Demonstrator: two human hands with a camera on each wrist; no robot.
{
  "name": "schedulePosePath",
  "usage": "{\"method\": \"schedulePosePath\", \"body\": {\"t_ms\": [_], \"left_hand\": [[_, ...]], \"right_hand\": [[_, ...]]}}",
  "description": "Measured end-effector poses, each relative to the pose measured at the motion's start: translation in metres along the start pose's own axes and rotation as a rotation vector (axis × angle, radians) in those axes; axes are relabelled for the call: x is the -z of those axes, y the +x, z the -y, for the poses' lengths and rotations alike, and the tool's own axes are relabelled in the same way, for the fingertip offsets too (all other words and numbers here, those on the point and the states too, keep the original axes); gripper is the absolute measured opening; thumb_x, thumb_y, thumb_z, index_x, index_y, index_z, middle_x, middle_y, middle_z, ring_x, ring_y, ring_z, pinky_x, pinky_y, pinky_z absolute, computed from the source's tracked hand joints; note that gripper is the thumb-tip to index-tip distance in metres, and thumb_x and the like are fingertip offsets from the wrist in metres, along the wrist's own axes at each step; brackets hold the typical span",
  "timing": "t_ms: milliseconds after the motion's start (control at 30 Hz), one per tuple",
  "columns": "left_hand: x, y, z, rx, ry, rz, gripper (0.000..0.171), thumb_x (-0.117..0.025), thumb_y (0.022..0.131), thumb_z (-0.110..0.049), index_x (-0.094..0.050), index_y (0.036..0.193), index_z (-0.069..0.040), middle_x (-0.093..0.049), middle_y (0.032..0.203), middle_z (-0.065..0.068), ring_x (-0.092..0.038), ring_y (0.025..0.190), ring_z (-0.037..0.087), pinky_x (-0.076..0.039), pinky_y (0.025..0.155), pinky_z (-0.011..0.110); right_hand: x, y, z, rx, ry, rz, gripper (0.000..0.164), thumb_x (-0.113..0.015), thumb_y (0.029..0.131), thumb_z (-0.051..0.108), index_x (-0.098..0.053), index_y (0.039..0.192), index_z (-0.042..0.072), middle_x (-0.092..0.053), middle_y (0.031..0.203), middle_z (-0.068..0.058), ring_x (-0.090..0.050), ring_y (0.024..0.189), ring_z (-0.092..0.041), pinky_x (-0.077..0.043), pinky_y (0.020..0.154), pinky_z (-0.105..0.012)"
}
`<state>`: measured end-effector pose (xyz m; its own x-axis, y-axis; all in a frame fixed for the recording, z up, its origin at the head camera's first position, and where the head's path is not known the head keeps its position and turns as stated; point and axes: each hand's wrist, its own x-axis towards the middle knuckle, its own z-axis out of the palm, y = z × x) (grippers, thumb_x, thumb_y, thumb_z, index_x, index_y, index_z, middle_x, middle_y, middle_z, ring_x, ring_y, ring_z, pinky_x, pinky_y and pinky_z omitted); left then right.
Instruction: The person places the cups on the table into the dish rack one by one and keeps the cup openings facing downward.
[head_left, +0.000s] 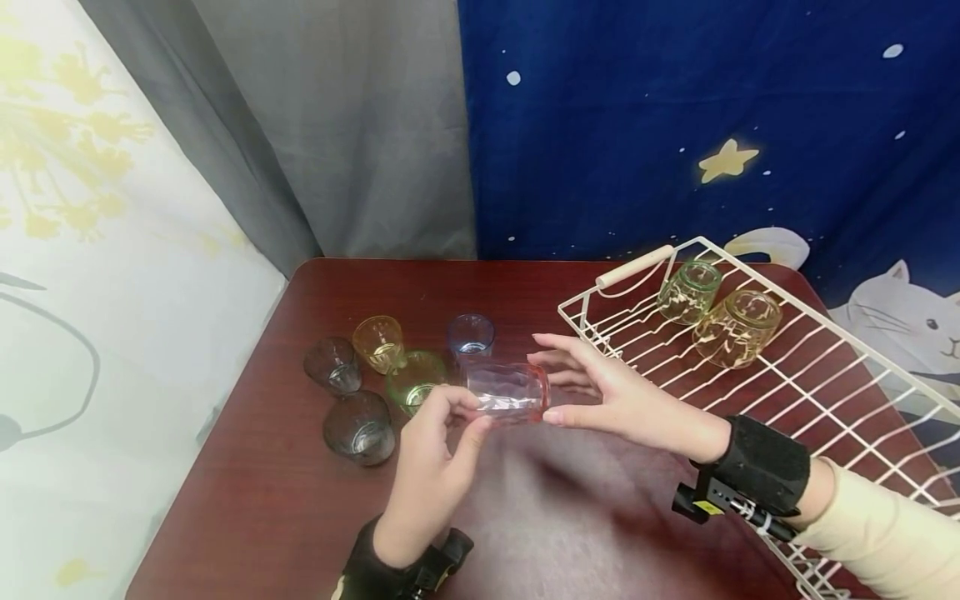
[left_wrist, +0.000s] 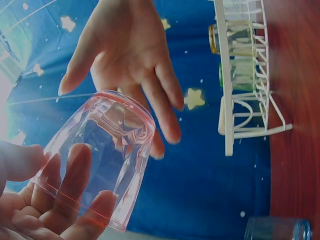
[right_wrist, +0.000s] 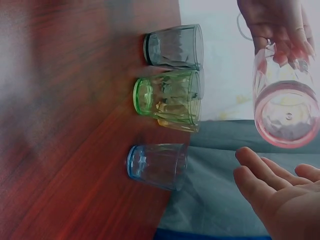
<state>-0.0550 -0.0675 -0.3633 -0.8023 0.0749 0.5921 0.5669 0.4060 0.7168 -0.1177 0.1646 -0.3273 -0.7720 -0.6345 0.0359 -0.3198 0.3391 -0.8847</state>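
Observation:
A clear pink-tinted drinking glass point(head_left: 506, 390) is held on its side above the table. My left hand point(head_left: 438, 467) grips it at the rim end, fingers and thumb round it. At the thick pink base, my right hand point(head_left: 600, 387) has its fingers spread and extended, with the thumb close to the base edge. The right wrist view shows the round base of the glass point(right_wrist: 287, 117) facing the right fingertips. Just beyond it stands a blue glass point(head_left: 471, 333), and a green glass point(head_left: 415, 379) is partly hidden behind the left hand.
A yellow glass point(head_left: 378, 342) and two dark grey glasses, one nearer point(head_left: 362, 429) and one farther point(head_left: 333, 367), stand upright on the left. On the right, a white wire basket point(head_left: 828, 321) holds an upturned green glass point(head_left: 690, 292) and an upturned yellow glass point(head_left: 738, 329). Curtains hang behind the table.

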Motion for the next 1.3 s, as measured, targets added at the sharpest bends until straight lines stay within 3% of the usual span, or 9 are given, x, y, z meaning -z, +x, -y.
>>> {"method": "schedulePosePath", "body": {"t_ms": [267,567,833,1033,1133,1300], "left_hand": [[-0.012,-0.001,-0.001,-0.034,0.011,0.008,0.018,-0.069,0.086,-0.004,-0.054,0.096,-0.003,-0.063,0.082,0.005,-0.062,0.077,0.009,-0.055,0.074,0.024],[-0.015,0.002,0.004,-0.035,-0.036,0.034,0.017,-0.068,0.085,-0.001,-0.054,0.095,-0.002,-0.064,0.083,0.007,-0.063,0.078,0.014,-0.057,0.073,0.026],[-0.013,0.003,0.004,0.006,-0.054,0.069,0.017,-0.07,0.086,-0.005,-0.056,0.094,-0.003,-0.064,0.085,0.006,-0.065,0.08,0.015,-0.058,0.076,0.024],[-0.012,0.005,0.001,0.082,-0.1,0.098,0.018,-0.073,0.085,-0.009,-0.057,0.093,-0.005,-0.065,0.088,0.005,-0.066,0.083,0.015,-0.059,0.078,0.024],[-0.011,0.006,0.003,0.076,-0.057,0.105,0.017,-0.074,0.085,-0.011,-0.06,0.093,-0.008,-0.067,0.088,0.002,-0.066,0.085,0.012,-0.057,0.079,0.024],[-0.011,0.007,0.008,0.012,0.087,0.142,0.014,-0.073,0.086,-0.015,-0.063,0.096,-0.012,-0.068,0.09,-0.002,-0.065,0.086,0.006,-0.053,0.079,0.025]], "right_hand": [[-0.005,-0.002,-0.001,-0.015,0.006,-0.011,0.071,-0.072,0.088,0.021,-0.033,0.147,0.011,-0.049,0.145,-0.019,-0.055,0.128,-0.032,-0.05,0.098,-0.025],[-0.008,-0.003,-0.002,0.007,-0.024,-0.062,0.061,-0.073,0.087,0.019,-0.043,0.139,0.011,-0.057,0.137,-0.015,-0.058,0.116,0.002,-0.053,0.096,-0.028],[-0.005,-0.004,0.001,-0.005,-0.099,-0.115,0.057,-0.075,0.085,0.021,-0.047,0.134,0.012,-0.056,0.137,-0.012,-0.059,0.122,-0.022,-0.052,0.096,-0.024],[0.0,-0.006,0.006,-0.014,-0.127,-0.177,0.056,-0.077,0.082,0.02,-0.049,0.13,0.013,-0.062,0.128,-0.008,-0.064,0.113,-0.015,-0.053,0.093,-0.024],[0.002,-0.006,0.008,-0.014,-0.163,-0.21,0.055,-0.078,0.081,0.021,-0.05,0.128,0.016,-0.064,0.124,-0.005,-0.064,0.106,-0.007,-0.053,0.092,-0.021],[0.01,-0.009,0.011,0.015,-0.191,-0.261,0.055,-0.081,0.079,0.019,-0.054,0.127,0.016,-0.065,0.12,-0.002,-0.061,0.1,0.0,-0.048,0.093,-0.011]]}}
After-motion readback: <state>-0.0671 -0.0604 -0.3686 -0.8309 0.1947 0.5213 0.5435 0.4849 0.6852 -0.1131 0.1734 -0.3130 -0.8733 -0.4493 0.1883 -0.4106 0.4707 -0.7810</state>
